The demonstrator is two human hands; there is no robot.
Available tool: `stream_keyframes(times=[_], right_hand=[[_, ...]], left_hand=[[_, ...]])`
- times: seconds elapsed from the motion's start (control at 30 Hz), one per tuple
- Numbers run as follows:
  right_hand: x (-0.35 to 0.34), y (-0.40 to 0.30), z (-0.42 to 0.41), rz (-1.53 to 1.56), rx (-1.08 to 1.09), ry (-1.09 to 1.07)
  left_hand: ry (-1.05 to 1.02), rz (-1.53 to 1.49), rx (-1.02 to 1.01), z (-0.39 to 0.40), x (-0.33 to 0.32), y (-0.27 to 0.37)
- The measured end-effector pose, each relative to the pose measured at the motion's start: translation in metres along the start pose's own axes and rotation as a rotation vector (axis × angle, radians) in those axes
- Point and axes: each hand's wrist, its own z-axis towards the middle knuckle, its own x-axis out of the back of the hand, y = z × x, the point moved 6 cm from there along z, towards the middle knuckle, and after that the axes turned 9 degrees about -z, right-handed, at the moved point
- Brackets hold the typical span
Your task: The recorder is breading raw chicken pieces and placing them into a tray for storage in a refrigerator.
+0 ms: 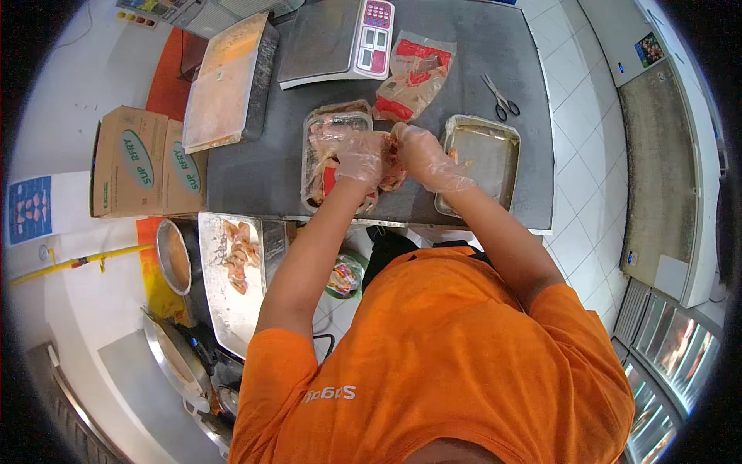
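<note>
Both of my hands wear clear plastic gloves and meet above the dark table (261, 180). Between them hangs a piece of raw meat (394, 176), reddish and partly covered by the fingers. My left hand (362, 155) grips it from the left, over the edge of a metal tray (307, 139) with plastic-wrapped raw meat (330, 133) in it. From the right, my right hand (426, 155) pinches the same piece, its wrist beside a second metal tray (511, 174). Small scraps (455, 158) lie at that tray's left side. A red-printed plastic bag (414, 75) lies just beyond my hands.
Scissors (498, 98) lie at the back right, and a weighing scale (330, 40) stands at the back. A lidded container (223, 87) and cardboard boxes (136, 162) are at left. Nearer, a metal pan (232, 313) holds pieces of raw meat (240, 255).
</note>
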Motion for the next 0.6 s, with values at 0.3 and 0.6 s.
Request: stream_keyframes(times=[0.3, 0.6], right_hand=[[0.009, -0.001, -0.003, 0.047, -0.024, 0.005], [0.021, -0.023, -0.019, 0.272, -0.015, -0.124]], left_hand=[[0.287, -0.289, -0.227, -0.022, 0.029, 0.011], [0.1, 0.033, -0.182, -0.021, -0.002, 0.024]])
